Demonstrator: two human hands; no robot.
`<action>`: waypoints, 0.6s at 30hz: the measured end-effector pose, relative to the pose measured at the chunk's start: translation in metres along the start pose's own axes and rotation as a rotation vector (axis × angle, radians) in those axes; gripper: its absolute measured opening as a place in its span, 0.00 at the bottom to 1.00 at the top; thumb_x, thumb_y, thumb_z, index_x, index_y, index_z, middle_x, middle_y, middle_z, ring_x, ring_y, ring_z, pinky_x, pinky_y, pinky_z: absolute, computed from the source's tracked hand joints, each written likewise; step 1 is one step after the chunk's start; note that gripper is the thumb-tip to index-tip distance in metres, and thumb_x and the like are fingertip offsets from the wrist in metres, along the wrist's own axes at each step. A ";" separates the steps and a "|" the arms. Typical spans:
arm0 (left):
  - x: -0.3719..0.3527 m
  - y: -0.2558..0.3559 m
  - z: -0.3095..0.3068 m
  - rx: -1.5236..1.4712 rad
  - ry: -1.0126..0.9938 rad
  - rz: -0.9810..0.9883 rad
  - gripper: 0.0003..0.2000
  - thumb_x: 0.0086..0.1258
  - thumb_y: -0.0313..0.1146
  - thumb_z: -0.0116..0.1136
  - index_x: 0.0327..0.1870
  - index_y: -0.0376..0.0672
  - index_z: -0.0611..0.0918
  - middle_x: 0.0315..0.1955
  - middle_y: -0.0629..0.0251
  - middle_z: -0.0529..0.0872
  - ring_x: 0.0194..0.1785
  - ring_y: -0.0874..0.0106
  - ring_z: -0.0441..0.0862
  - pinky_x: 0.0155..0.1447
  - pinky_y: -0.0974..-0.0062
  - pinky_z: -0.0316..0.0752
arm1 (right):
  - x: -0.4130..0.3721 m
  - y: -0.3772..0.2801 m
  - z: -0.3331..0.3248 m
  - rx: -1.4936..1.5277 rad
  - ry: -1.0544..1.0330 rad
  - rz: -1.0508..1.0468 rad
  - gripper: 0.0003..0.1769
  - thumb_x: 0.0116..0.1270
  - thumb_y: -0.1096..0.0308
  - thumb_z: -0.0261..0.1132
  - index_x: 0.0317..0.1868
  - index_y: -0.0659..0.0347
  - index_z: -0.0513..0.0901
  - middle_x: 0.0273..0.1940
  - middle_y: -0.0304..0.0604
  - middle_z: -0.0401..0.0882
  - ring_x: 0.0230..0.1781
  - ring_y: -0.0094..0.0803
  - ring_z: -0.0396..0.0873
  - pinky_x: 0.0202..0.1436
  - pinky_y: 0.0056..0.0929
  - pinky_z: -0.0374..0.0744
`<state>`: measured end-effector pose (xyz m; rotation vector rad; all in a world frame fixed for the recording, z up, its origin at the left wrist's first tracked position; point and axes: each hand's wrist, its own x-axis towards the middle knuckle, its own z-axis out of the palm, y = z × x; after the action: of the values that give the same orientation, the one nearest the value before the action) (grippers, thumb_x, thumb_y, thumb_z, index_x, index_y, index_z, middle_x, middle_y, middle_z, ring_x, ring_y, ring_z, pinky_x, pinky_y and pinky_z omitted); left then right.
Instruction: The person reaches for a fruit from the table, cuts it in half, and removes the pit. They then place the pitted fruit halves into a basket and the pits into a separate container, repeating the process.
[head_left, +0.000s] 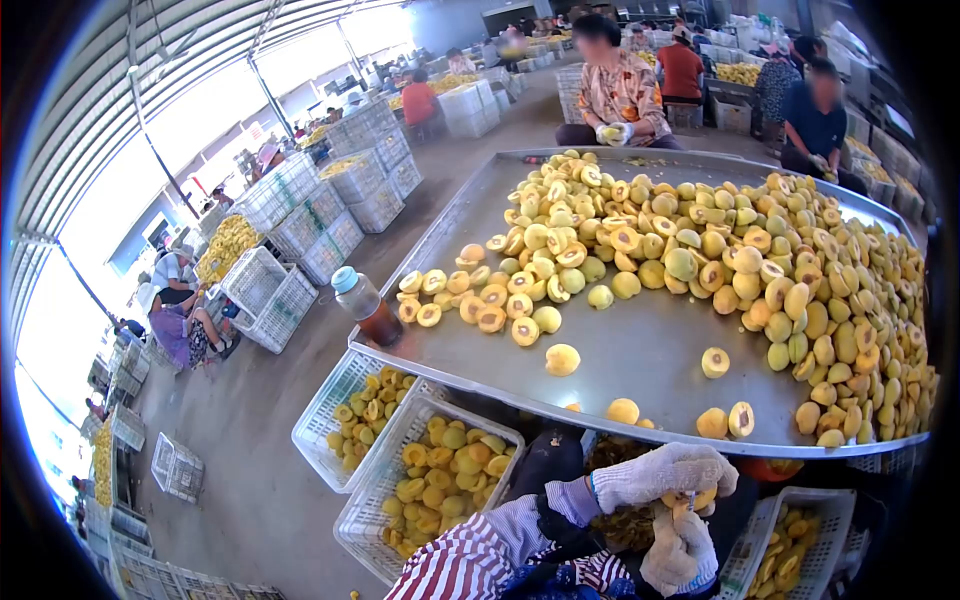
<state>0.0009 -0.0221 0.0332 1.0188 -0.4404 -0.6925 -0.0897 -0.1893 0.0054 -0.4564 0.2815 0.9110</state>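
Observation:
My left hand (668,474), in a whitish knit glove, reaches in from the left with its fingers curled round a yellow peach half (704,497). Just below it, my right hand (680,556), gloved too, is closed against the same fruit. A thin object shows between its fingers, too small and covered to name. Both hands are in front of the near edge of a metal table (640,335). On that table lies a large heap of halved yellow peaches (740,250), with a few loose halves (712,423) near the edge.
Crates of peach halves (430,480) stand left of my lap, and another crate (790,550) at right. A bottle of brown liquid (366,308) is on the table's left corner. Across sits a gloved co-worker (618,90). Stacked crates (300,215) and other people fill the hall.

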 end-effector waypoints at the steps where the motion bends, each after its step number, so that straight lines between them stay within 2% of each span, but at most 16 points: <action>1: 0.003 -0.003 0.000 0.051 -0.005 0.025 0.19 0.76 0.44 0.59 0.56 0.38 0.80 0.41 0.67 0.85 0.41 0.78 0.81 0.44 0.80 0.78 | 0.001 0.001 -0.004 -0.007 0.009 -0.018 0.29 0.82 0.45 0.39 0.27 0.54 0.72 0.05 0.26 0.51 0.01 0.25 0.52 0.05 0.26 0.53; 3: 0.001 -0.005 0.001 0.260 0.049 0.111 0.18 0.75 0.42 0.59 0.57 0.39 0.80 0.43 0.65 0.86 0.43 0.75 0.83 0.47 0.77 0.78 | 0.002 0.003 -0.008 -0.015 0.032 -0.054 0.29 0.82 0.45 0.39 0.28 0.53 0.72 0.05 0.26 0.50 0.01 0.25 0.52 0.06 0.26 0.54; 4: -0.001 -0.003 0.004 0.421 0.107 0.173 0.17 0.74 0.41 0.60 0.57 0.40 0.80 0.45 0.64 0.86 0.45 0.74 0.83 0.49 0.75 0.78 | 0.001 0.002 -0.004 0.000 0.090 -0.045 0.28 0.81 0.44 0.41 0.30 0.54 0.74 0.07 0.26 0.55 0.02 0.24 0.55 0.07 0.25 0.55; 6: -0.004 -0.003 0.009 0.739 0.221 0.292 0.16 0.74 0.39 0.60 0.58 0.41 0.80 0.49 0.61 0.86 0.49 0.70 0.85 0.54 0.72 0.79 | 0.002 0.007 0.009 0.188 0.209 -0.071 0.27 0.80 0.46 0.44 0.32 0.56 0.76 0.09 0.28 0.59 0.04 0.23 0.58 0.08 0.24 0.57; 7: -0.006 -0.005 0.011 0.799 0.271 0.353 0.16 0.73 0.38 0.60 0.57 0.41 0.80 0.49 0.61 0.86 0.49 0.68 0.85 0.54 0.71 0.79 | 0.002 0.009 0.011 0.286 0.271 -0.084 0.26 0.80 0.47 0.46 0.33 0.57 0.76 0.10 0.29 0.62 0.04 0.23 0.60 0.08 0.24 0.58; 9: -0.009 -0.012 0.014 0.909 0.362 0.469 0.15 0.73 0.37 0.61 0.56 0.41 0.80 0.50 0.60 0.86 0.49 0.64 0.86 0.55 0.70 0.79 | 0.011 0.008 -0.014 0.380 -0.283 0.017 0.21 0.80 0.49 0.44 0.47 0.58 0.73 0.10 0.28 0.58 0.03 0.24 0.57 0.07 0.24 0.59; 11: -0.008 -0.021 0.012 0.775 0.399 0.464 0.16 0.73 0.37 0.61 0.57 0.40 0.80 0.49 0.62 0.86 0.47 0.68 0.86 0.53 0.72 0.80 | 0.008 0.005 0.007 0.412 -0.053 -0.036 0.22 0.80 0.49 0.44 0.38 0.58 0.73 0.09 0.30 0.57 0.03 0.25 0.57 0.07 0.25 0.59; 12: -0.009 -0.014 0.015 0.427 0.355 0.114 0.18 0.73 0.38 0.61 0.58 0.38 0.80 0.47 0.63 0.86 0.45 0.72 0.85 0.50 0.74 0.81 | 0.008 0.002 0.018 0.418 0.061 -0.064 0.23 0.80 0.49 0.44 0.34 0.58 0.73 0.08 0.30 0.57 0.03 0.26 0.57 0.08 0.26 0.59; 13: -0.008 -0.012 0.012 0.136 0.271 0.032 0.18 0.74 0.37 0.59 0.59 0.36 0.80 0.44 0.63 0.86 0.42 0.76 0.83 0.47 0.76 0.81 | 0.006 0.001 0.015 0.173 -0.049 -0.037 0.23 0.80 0.50 0.46 0.33 0.58 0.73 0.08 0.31 0.59 0.03 0.26 0.57 0.07 0.26 0.61; 14: -0.007 -0.015 0.010 -0.049 0.248 0.028 0.18 0.76 0.38 0.55 0.59 0.34 0.79 0.43 0.60 0.85 0.40 0.75 0.83 0.47 0.76 0.81 | 0.004 -0.001 0.012 -0.076 -0.161 -0.039 0.22 0.79 0.51 0.47 0.32 0.58 0.74 0.08 0.32 0.61 0.02 0.26 0.58 0.07 0.26 0.62; 15: -0.009 -0.009 0.009 -0.060 0.237 -0.012 0.20 0.76 0.39 0.53 0.59 0.31 0.78 0.44 0.58 0.85 0.39 0.72 0.83 0.47 0.74 0.81 | 0.006 -0.009 0.018 -0.120 -0.184 0.042 0.24 0.79 0.51 0.48 0.27 0.57 0.73 0.08 0.33 0.62 0.03 0.26 0.59 0.07 0.27 0.63; 17: -0.014 -0.001 0.016 -0.127 0.229 0.002 0.26 0.76 0.47 0.54 0.60 0.29 0.76 0.46 0.53 0.85 0.43 0.68 0.85 0.50 0.72 0.81 | 0.005 -0.009 0.021 -0.146 -0.135 0.041 0.27 0.79 0.51 0.49 0.21 0.57 0.71 0.08 0.33 0.61 0.03 0.25 0.59 0.06 0.25 0.62; 18: -0.014 -0.005 0.019 -0.025 0.280 0.050 0.27 0.76 0.49 0.54 0.59 0.29 0.76 0.46 0.53 0.85 0.44 0.68 0.85 0.52 0.72 0.81 | 0.006 -0.009 0.015 -0.097 -0.209 0.039 0.24 0.78 0.51 0.51 0.26 0.57 0.72 0.11 0.33 0.64 0.04 0.26 0.61 0.08 0.24 0.63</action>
<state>-0.0227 -0.0261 0.0374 1.0597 -0.2121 -0.5002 -0.0779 -0.1824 0.0183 -0.4424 0.0558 1.0055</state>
